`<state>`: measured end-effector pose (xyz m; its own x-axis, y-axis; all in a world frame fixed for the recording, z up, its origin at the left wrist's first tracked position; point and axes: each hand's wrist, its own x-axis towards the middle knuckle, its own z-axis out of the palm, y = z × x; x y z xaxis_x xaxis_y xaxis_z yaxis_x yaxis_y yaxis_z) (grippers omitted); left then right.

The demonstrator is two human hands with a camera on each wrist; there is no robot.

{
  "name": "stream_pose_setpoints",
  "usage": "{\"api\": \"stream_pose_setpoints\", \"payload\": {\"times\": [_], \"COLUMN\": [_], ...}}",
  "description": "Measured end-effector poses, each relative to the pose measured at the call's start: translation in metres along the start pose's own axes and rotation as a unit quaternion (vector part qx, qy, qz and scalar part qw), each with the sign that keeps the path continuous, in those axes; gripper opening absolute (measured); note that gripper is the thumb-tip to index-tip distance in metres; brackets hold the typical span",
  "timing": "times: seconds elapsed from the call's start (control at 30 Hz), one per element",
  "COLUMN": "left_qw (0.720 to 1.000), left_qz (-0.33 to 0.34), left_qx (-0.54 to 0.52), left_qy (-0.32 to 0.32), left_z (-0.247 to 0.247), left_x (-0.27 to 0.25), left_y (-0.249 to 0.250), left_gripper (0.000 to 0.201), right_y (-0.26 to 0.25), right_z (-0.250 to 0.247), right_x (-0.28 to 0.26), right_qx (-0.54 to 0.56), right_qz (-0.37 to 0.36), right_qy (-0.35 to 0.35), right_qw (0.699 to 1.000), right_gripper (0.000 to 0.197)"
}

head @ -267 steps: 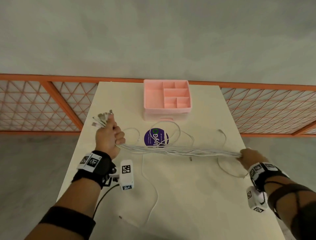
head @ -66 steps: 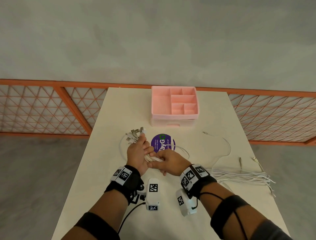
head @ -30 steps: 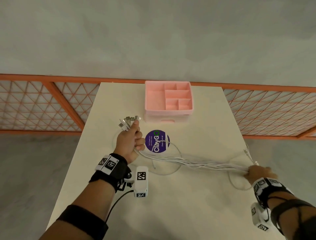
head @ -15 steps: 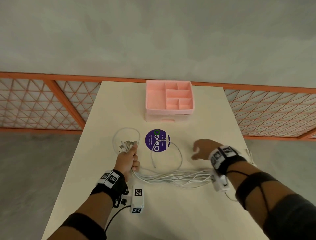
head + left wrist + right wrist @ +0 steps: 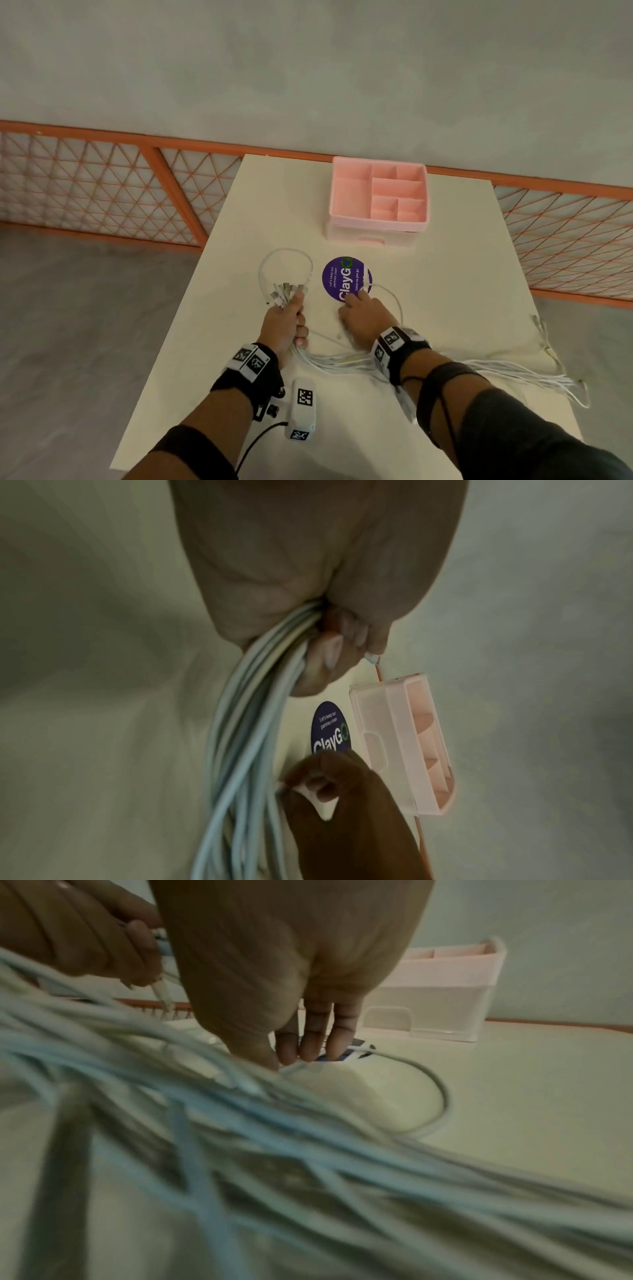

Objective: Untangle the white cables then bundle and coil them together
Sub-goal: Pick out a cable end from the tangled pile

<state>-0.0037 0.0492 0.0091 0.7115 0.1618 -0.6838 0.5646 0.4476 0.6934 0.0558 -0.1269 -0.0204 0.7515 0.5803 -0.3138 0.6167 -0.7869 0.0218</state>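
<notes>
My left hand (image 5: 284, 322) grips a bundle of white cables (image 5: 335, 361) just below its metal connectors (image 5: 286, 293), which fan out above the fist. The bundle trails right under my right wrist, and its far ends (image 5: 565, 383) lie at the table's right edge. My right hand (image 5: 356, 308) reaches to the purple sticker (image 5: 346, 279) and pinches a loose white cable (image 5: 397, 305) that loops to the right. The left wrist view shows my left hand's fingers (image 5: 335, 647) curled round the bundle (image 5: 246, 723). In the right wrist view my right hand's fingertips (image 5: 294, 1053) meet at the loose cable (image 5: 438, 1096).
A pink compartment organizer (image 5: 378, 202) stands at the back of the cream table (image 5: 445, 308). One cable loop (image 5: 284, 253) lies beyond my left hand. An orange mesh railing (image 5: 102, 192) runs behind the table, with grey floor on both sides.
My right hand let go of the bundle's far end, which now lies on the table. It then came left to the loose cable by the sticker. My left hand kept its grip.
</notes>
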Motion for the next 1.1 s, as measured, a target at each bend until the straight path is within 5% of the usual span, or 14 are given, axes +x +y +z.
{"api": "stream_pose_setpoints", "payload": {"times": [0.2,0.5,0.77,1.0,1.1], "left_qw": [0.999,0.992,0.994,0.997,0.997], "left_qz": [0.015,0.078,0.086,0.075,0.082], "left_qx": [0.027,0.078,0.038,0.008,0.012], "left_qy": [-0.020,-0.069,-0.057,0.014,0.005], "left_z": [0.010,0.033,0.028,0.020,0.019], "left_x": [0.002,-0.003,0.009,0.015,0.016], "left_y": [0.009,0.019,0.014,0.003,0.004], "left_gripper": [0.040,0.048,0.045,0.042,0.038], "right_y": [0.015,-0.031,-0.046,-0.043,-0.045], "right_z": [-0.037,-0.072,-0.064,-0.050,-0.048], "right_x": [-0.009,0.007,0.001,-0.002,-0.001], "right_qx": [0.229,0.518,0.559,0.502,0.507], "right_qz": [0.078,0.127,0.123,0.073,0.075], "right_qy": [0.093,0.188,0.186,0.130,0.138], "right_qw": [0.966,0.824,0.799,0.852,0.847], "right_gripper": [0.009,0.015,0.002,0.025,0.027]}}
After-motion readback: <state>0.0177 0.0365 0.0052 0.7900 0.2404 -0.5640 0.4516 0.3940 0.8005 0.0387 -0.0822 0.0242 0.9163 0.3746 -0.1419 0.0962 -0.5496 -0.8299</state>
